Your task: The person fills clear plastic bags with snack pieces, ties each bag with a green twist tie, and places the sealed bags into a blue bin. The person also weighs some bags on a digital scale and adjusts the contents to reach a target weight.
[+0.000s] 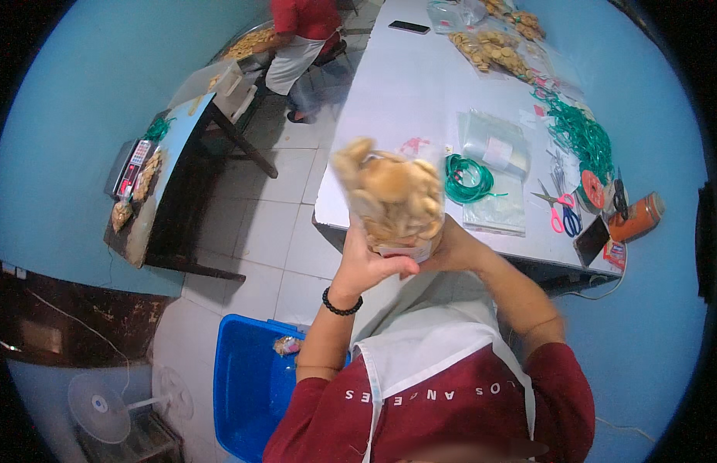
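Raised in front of me above the near edge of the white table (pixel 389 89) is a clear plastic bag of round, pale golden biscuits (pixel 397 197). My left hand (pixel 366 266) grips its lower left side, thumb across the bottom. From the lower right my right hand (pixel 453 245) supports the same bag; its fingers are partly hidden behind it. Just right of the bag, a coil of green ribbon (pixel 468 181) lies on the table beside a stack of clear plastic bags (pixel 493 147).
Pink-handled scissors (pixel 558 220), a phone (pixel 591 241) and an orange jar (pixel 636 220) sit at the table's right. Tangled green ribbon (pixel 582 135) and filled biscuit bags (pixel 493 54) lie farther back. A blue bin (pixel 239 386) stands below left; another person (pixel 301 46) works beyond.
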Action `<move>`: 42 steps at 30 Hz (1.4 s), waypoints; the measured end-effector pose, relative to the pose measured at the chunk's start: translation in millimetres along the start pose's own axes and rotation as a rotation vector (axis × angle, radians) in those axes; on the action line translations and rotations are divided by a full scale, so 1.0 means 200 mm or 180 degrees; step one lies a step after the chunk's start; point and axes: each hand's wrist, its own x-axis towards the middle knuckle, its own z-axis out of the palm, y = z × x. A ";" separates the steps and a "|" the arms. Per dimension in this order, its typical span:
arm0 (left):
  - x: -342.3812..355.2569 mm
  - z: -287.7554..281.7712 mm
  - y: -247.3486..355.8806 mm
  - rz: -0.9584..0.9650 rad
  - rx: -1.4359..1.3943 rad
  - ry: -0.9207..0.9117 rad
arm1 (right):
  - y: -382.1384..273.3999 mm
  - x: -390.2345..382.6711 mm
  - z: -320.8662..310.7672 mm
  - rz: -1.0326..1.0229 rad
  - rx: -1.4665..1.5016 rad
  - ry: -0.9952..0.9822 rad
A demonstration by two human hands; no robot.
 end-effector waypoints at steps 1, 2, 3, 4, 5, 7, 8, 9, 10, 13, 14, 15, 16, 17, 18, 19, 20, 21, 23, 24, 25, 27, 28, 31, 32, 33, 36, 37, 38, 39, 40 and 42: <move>-0.01 0.03 0.00 0.0358 0.0217 0.0015 | 0.05 -0.01 0.02 0.0116 0.0109 -0.0014; -0.03 0.06 0.01 0.0623 0.0430 0.0261 | 0.09 -0.01 0.05 0.0234 0.0219 -0.0024; -0.04 0.07 0.02 0.0624 0.0350 0.0386 | 0.13 -0.01 0.07 -0.0050 -0.0141 0.0085; -0.06 0.08 0.02 0.0635 0.0318 0.0485 | 0.16 -0.02 0.10 -0.0328 -0.0498 0.0188; -0.09 0.09 0.03 0.0612 0.0300 0.0589 | 0.18 -0.03 0.13 -0.0602 -0.0848 0.0286; -0.13 0.07 0.03 -0.0126 0.0233 0.0229 | 0.22 -0.04 0.19 -0.0659 -0.1190 0.0466; -0.15 0.07 0.01 0.0021 0.0531 0.0141 | 0.24 -0.02 0.21 -0.0824 -0.1393 0.0526; -0.16 0.06 -0.01 0.0159 0.0822 0.0056 | 0.26 -0.02 0.23 -0.0769 -0.1269 0.0459; -0.19 0.04 -0.02 -0.0267 0.0607 0.0213 | 0.28 -0.02 0.25 -0.0713 -0.1146 0.0395; -0.24 0.01 -0.13 -0.0430 0.0350 0.0301 | 0.35 -0.02 0.29 -0.1049 -0.1292 0.0256; -0.28 -0.01 -0.17 -0.0440 0.0492 0.0199 | 0.37 -0.02 0.30 -0.1347 -0.1553 0.0218; -0.32 -0.04 -0.21 -0.0464 0.0627 0.0096 | 0.40 -0.02 0.30 -0.1828 -0.2064 0.0136; -0.37 -0.06 -0.25 -0.0415 0.0780 0.0009 | 0.42 -0.04 0.31 -0.1830 -0.2230 -0.0081; -0.42 -0.06 -0.31 -0.0446 0.0736 0.0082 | 0.44 -0.04 0.32 -0.1643 -0.1870 -0.0242; -0.47 -0.07 -0.36 -0.0391 0.0722 0.0170 | 0.46 -0.06 0.33 -0.0969 -0.1178 -0.0509; -0.52 -0.07 -0.41 -0.0290 0.0685 0.0250 | 0.47 -0.07 0.32 -0.0462 -0.0944 -0.0780; -0.58 -0.07 -0.45 -0.0191 0.0608 0.0385 | 0.47 -0.08 0.32 -0.0449 -0.0823 -0.0837; -0.62 -0.08 -0.48 -0.0373 0.0672 0.0315 | 0.46 -0.08 0.31 -0.0254 -0.0484 -0.0844; -0.65 -0.12 -0.50 -0.0619 0.0652 0.0162 | 0.42 -0.09 0.28 0.0356 0.0071 -0.0814; -0.64 -0.13 -0.50 -0.0846 0.0263 0.0163 | 0.39 -0.08 0.25 0.0266 0.0115 -0.0750; -0.62 -0.16 -0.49 -0.0793 0.0315 0.0144 | 0.36 -0.07 0.24 0.0055 -0.0081 -0.0644; -0.54 -0.21 -0.44 -0.0772 0.0427 -0.0018 | 0.28 -0.03 0.22 -0.0343 -0.0489 -0.0493; -0.47 -0.20 -0.43 -0.0492 0.0687 -0.0313 | 0.24 0.00 0.24 -0.0692 -0.0756 -0.0434; -0.31 -0.14 -0.43 0.0114 0.1311 -0.0930 | 0.15 0.03 0.29 -0.1583 -0.1210 -0.0075; -0.28 -0.11 -0.43 0.0132 0.1428 -0.0947 | 0.14 0.03 0.28 -0.1574 -0.1201 0.0053; -0.26 -0.09 -0.43 0.0153 0.1545 -0.0960 | 0.14 0.02 0.27 -0.1560 -0.1194 0.0108; -0.25 -0.05 -0.46 -0.0435 0.1564 -0.1296 | 0.19 -0.03 0.11 -0.1039 -0.1294 0.0454; -0.25 -0.05 -0.46 -0.0693 0.1753 -0.1514 | 0.22 -0.05 0.05 -0.0815 -0.1300 0.0592; -0.26 -0.03 -0.47 -0.0393 0.2140 -0.1446 | 0.26 -0.06 -0.01 -0.0690 -0.1379 0.0832; -0.27 -0.03 -0.47 -0.0586 0.2010 -0.1233 | 0.30 -0.07 -0.09 -0.0551 -0.1767 0.1067; -0.28 -0.03 -0.47 -0.0766 0.1816 -0.1024 | 0.33 -0.08 -0.17 -0.0394 -0.2149 0.1272; -0.29 -0.02 -0.48 -0.0847 0.1745 -0.0860 | 0.39 -0.11 -0.28 -0.0298 -0.3204 0.1349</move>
